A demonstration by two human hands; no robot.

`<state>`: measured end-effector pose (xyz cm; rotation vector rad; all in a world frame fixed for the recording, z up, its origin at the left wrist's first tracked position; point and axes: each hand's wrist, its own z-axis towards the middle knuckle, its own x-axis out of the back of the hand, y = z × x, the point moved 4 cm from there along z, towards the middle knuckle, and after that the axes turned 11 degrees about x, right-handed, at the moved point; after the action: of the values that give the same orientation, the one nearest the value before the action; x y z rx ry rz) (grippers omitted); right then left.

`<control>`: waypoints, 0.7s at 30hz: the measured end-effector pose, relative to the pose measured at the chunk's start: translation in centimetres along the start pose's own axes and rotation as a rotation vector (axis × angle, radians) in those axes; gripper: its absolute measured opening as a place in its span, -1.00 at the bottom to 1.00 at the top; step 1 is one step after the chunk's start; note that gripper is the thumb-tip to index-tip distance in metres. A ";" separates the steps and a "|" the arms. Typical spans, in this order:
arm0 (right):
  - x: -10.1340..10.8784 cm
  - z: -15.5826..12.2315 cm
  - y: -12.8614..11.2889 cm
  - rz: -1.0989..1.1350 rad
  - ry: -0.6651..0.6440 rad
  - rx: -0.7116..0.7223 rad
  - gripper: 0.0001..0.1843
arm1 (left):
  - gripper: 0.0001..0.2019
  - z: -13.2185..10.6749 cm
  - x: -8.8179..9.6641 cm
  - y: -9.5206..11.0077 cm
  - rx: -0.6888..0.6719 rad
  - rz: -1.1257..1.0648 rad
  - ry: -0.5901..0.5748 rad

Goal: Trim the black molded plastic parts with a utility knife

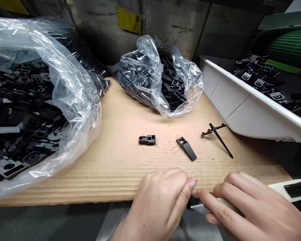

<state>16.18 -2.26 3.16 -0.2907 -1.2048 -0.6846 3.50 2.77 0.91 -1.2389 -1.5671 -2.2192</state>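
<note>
At the board's front edge, my left hand (163, 197) is closed, thumb against curled fingers, on a small black plastic part (190, 203) that is mostly hidden. Just to its right, my right hand (256, 207) grips a utility knife (278, 188) with a cream-coloured handle. Its blade (200, 209) points left and meets or nearly meets the black part; exact contact cannot be made out. Beyond my hands lie a short black clip piece (147, 139), a tapered black lever piece (186, 148) with a square opening, and a thin black plastic sprue (218, 135).
A large clear bag (77, 110) of black parts fills the left side. Another clear bag (155, 83) of black pieces sits at the back. At right stands a white tray (223, 97) with sprued parts. All rest on or beside a tan cardboard surface (115, 160).
</note>
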 end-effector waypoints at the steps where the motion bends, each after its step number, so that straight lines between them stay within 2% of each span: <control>1: -0.1 0.0 0.1 -0.005 0.013 0.016 -0.76 | -0.68 0.0 0.0 0.1 -0.012 0.009 -0.007; 10: -0.2 -0.1 0.0 -0.008 -0.021 0.074 -0.82 | -0.70 0.2 -0.1 -0.1 -0.054 -0.009 -0.035; 16: -0.5 0.2 0.1 0.015 -0.020 0.027 -0.77 | -0.71 0.1 0.1 0.0 -0.072 -0.026 -0.043; 21: -0.4 0.3 0.3 0.029 -0.013 0.058 -0.72 | -0.70 0.2 -0.1 0.0 -0.062 -0.012 -0.052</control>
<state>16.06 -1.71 2.96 -0.2638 -1.2290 -0.6227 3.63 2.91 0.86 -1.3169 -1.5392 -2.2773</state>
